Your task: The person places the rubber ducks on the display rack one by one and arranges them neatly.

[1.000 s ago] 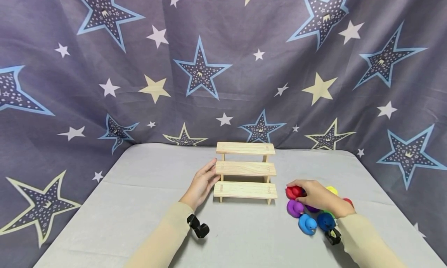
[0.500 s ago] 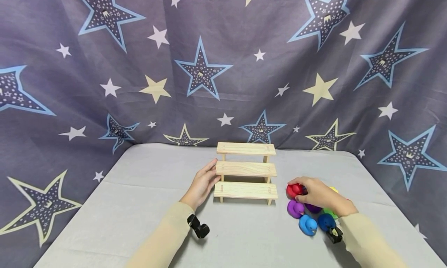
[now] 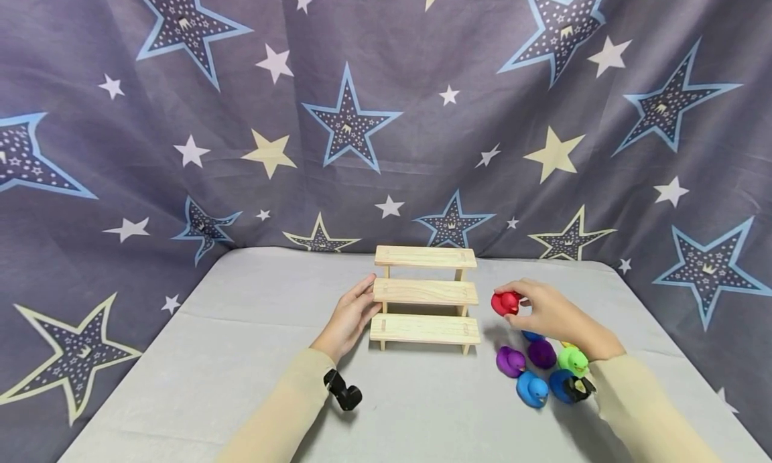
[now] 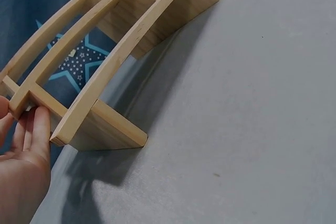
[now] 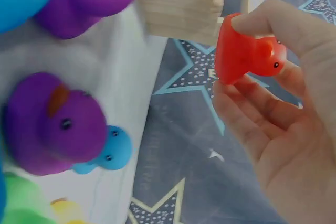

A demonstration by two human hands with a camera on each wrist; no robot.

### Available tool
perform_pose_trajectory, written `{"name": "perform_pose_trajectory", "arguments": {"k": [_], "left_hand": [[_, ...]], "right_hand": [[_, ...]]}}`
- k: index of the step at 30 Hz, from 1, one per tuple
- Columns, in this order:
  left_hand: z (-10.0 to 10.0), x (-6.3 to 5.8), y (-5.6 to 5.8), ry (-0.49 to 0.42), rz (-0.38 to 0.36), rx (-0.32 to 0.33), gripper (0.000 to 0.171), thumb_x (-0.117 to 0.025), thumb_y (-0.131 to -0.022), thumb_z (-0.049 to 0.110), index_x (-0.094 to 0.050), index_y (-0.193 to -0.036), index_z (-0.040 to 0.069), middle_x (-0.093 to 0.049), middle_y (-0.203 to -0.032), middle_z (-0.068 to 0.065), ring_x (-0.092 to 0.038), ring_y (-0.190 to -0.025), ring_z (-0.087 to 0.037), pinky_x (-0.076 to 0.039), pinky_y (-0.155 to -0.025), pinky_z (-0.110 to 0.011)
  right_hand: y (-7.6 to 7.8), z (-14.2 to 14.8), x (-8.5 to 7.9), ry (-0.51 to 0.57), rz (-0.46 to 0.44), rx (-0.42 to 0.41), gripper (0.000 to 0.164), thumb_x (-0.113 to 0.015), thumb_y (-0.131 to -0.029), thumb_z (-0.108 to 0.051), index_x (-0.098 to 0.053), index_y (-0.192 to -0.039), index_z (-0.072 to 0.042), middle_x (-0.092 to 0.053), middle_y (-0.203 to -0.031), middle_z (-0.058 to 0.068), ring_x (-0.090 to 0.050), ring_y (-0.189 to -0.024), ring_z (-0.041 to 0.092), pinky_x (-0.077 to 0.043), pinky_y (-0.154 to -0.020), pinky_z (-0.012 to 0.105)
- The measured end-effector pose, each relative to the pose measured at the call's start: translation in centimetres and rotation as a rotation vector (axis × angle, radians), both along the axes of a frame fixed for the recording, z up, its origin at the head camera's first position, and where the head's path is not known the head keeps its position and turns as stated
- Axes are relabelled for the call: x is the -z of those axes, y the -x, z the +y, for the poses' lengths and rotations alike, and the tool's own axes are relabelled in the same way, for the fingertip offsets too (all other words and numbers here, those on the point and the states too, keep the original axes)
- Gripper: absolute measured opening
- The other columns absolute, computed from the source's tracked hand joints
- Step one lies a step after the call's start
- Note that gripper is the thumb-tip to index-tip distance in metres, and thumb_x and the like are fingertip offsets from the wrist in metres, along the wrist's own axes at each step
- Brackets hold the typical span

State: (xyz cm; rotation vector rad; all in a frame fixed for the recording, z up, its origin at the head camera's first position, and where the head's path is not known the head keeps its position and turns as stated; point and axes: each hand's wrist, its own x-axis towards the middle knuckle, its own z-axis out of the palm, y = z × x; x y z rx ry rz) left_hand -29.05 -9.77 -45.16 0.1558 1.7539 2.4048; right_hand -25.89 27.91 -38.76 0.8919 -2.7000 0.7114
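A three-tier wooden stand (image 3: 425,291) stands on the grey cloth. My left hand (image 3: 350,315) holds its left end at the middle tier; the left wrist view shows the fingers (image 4: 37,129) under the board's end and the thumb at its edge. To the right of the stand, my right hand (image 3: 551,313) pinches a red rubber duck (image 3: 504,303) between thumb and fingers, raised above the table. The right wrist view shows this red duck (image 5: 236,53) tipped on its side, its base toward the stand.
Below my right hand sit several more rubber ducks: a purple one (image 3: 510,361), a darker purple one (image 3: 541,354), a light blue one (image 3: 532,388), a dark blue one (image 3: 562,385) and a green one (image 3: 573,360). A star-patterned curtain (image 3: 416,148) hangs behind the table.
My right hand has lifted the red duck off the table from among the other ducks, up and away toward the back. The left hand and the stand have stayed put.
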Motion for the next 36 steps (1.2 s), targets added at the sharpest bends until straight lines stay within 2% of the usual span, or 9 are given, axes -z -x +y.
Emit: {"name": "perform_pose_trajectory", "arguments": {"k": [10,17,25,29,32,36], "left_hand": [[0.0,0.2,0.1,0.021,0.004,-0.009,0.053,-0.041,-0.105,0.004,-0.029,-0.157,0.004,-0.027,-0.16,-0.018,-0.034,-0.144,-0.031,-0.04,-0.115,-0.032],[0.0,0.2,0.1,0.014,-0.001,-0.008,0.053,-0.04,-0.105,0.004,-0.029,-0.157,0.004,-0.027,-0.161,-0.017,-0.034,-0.144,-0.03,-0.04,-0.115,-0.032],[0.0,0.2,0.1,0.019,0.001,-0.005,0.054,-0.04,-0.105,0.003,-0.028,-0.157,0.004,-0.027,-0.16,-0.018,-0.034,-0.144,-0.03,-0.041,-0.114,-0.031],[0.0,0.1,0.1,0.017,0.009,-0.004,0.054,-0.04,-0.104,0.003,-0.028,-0.157,0.003,-0.027,-0.16,-0.018,-0.035,-0.143,-0.032,-0.041,-0.114,-0.032],[0.0,0.1,0.2,0.016,0.008,-0.005,0.054,-0.041,-0.104,0.003,-0.028,-0.157,0.003,-0.028,-0.16,-0.018,-0.035,-0.143,-0.032,-0.041,-0.114,-0.032],[0.1,0.2,0.2,0.017,-0.004,-0.015,0.054,-0.041,-0.104,0.003,-0.029,-0.157,0.003,-0.028,-0.16,-0.019,-0.035,-0.143,-0.032,-0.041,-0.115,-0.033]], "right_hand": [[1.1,-2.9,-1.7,0.063,0.078,0.002,0.045,-0.079,-0.078,-0.011,-0.068,-0.122,-0.008,-0.066,-0.11,0.004,-0.065,-0.097,0.02,-0.061,-0.083,0.046],[2.2,-5.7,-2.6,0.111,0.055,0.015,0.049,-0.084,-0.079,-0.022,-0.068,-0.124,-0.013,-0.063,-0.108,0.002,-0.061,-0.094,0.018,-0.06,-0.081,0.04],[3.9,-9.4,-2.5,0.202,0.081,-0.03,0.048,-0.079,-0.078,-0.012,-0.068,-0.124,-0.006,-0.063,-0.104,0.006,-0.063,-0.093,0.022,-0.061,-0.079,0.04],[4.8,-11.4,-2.2,0.264,0.059,-0.004,0.047,-0.078,-0.079,-0.011,-0.067,-0.125,-0.005,-0.063,-0.109,0.009,-0.062,-0.097,0.021,-0.062,-0.084,0.039],[5.4,-13.0,-1.9,0.298,0.046,0.033,0.048,-0.077,-0.079,-0.013,-0.066,-0.126,-0.006,-0.063,-0.114,0.01,-0.06,-0.103,0.022,-0.058,-0.093,0.038],[6.1,-14.8,-1.7,0.328,0.026,0.079,0.052,-0.078,-0.079,-0.015,-0.066,-0.128,-0.006,-0.063,-0.116,0.011,-0.06,-0.105,0.023,-0.055,-0.095,0.036]]}}
